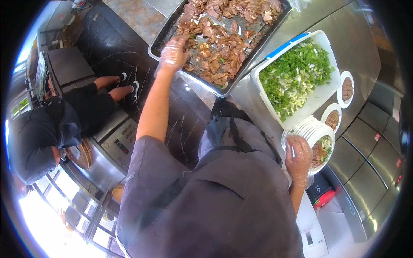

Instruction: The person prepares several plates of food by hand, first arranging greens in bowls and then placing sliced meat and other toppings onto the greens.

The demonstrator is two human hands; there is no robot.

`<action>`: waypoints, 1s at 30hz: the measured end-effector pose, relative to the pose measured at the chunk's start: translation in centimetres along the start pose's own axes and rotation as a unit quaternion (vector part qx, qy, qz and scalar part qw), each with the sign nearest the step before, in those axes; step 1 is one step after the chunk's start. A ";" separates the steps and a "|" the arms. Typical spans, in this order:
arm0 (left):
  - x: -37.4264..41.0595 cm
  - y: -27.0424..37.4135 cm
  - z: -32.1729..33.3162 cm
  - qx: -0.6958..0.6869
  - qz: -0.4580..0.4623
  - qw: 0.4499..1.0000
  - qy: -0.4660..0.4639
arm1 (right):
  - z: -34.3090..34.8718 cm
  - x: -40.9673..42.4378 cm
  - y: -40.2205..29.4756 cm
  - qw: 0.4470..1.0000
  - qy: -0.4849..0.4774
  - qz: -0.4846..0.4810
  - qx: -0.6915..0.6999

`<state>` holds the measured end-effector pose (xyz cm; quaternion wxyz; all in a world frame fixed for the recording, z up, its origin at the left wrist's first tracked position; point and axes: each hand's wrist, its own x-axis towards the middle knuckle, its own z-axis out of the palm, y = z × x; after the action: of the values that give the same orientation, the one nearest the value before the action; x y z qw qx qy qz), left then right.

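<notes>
My left hand, in a clear plastic glove, is over the left edge of a dark metal tray of sliced cooked meat. Its fingertips touch the meat; whether they grip a piece is hidden. Also gloved, my right hand has curled fingers beside a stack of white plates; I cannot tell whether it holds anything. The top plate bears meat and chopped greens. Between the hands, a white plastic tub with a blue clip holds chopped green and pale vegetables.
Two white dishes of meat stand on the steel counter beyond the tub. Steel drawers or doors lie at the right. Across the dark floor, another person in dark clothes is near a steel appliance.
</notes>
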<state>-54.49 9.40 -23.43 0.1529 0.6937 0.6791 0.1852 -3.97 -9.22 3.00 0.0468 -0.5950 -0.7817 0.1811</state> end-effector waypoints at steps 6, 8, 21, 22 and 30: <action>2.0 2.4 0.8 -0.109 -0.070 0.988 -0.079 | 0.0 0.4 -0.4 1.000 -0.003 -0.004 0.009; 2.1 2.0 0.9 -0.281 -0.164 0.939 -0.116 | -0.2 0.3 -0.3 1.000 -0.002 0.000 0.011; 1.5 4.4 -1.3 -0.687 -0.267 0.672 -0.073 | 1.2 1.6 -0.9 1.000 -0.002 -0.020 0.022; 1.3 4.8 -2.3 -0.761 -0.239 0.597 -0.089 | 1.3 1.9 -1.1 0.999 -0.003 -0.023 0.023; 4.1 3.4 2.7 -0.102 -0.026 0.981 0.166 | 1.6 2.5 -1.3 0.998 -0.035 -0.043 0.036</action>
<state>-50.18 13.52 -23.99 0.1129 0.6162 0.6906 0.3615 -6.30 -7.47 1.63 0.0482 -0.5521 -0.8006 0.2277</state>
